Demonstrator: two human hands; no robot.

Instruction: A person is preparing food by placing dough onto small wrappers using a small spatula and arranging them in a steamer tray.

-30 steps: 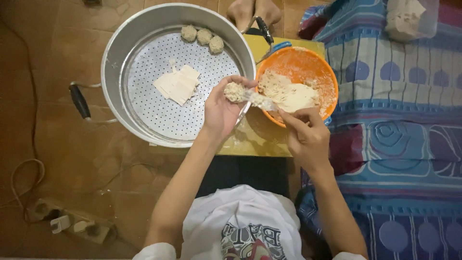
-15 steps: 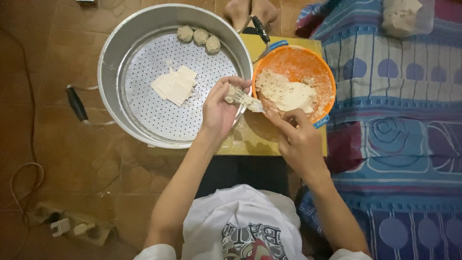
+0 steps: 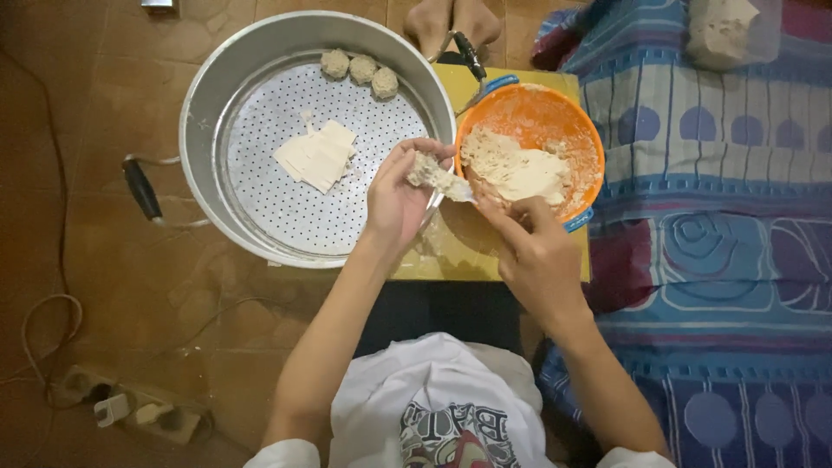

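Brown tiled floor [image 3: 104, 286]; cables, power strip [image 3: 130, 412] at left; blue patterned mattress [image 3: 719, 260] right.

A small filled wrapper [image 3: 431, 175] rests in the cupped left hand [image 3: 400, 192], pale and crumpled, heaped with beige filling, held above the rim between the steamer tray and the bowl. A spoon [image 3: 457, 190], its tip coated in the same paste, touches the wrapper's right edge; the right hand [image 3: 530, 247] pinches its handle just below the orange bowl [image 3: 555, 121] of filling.
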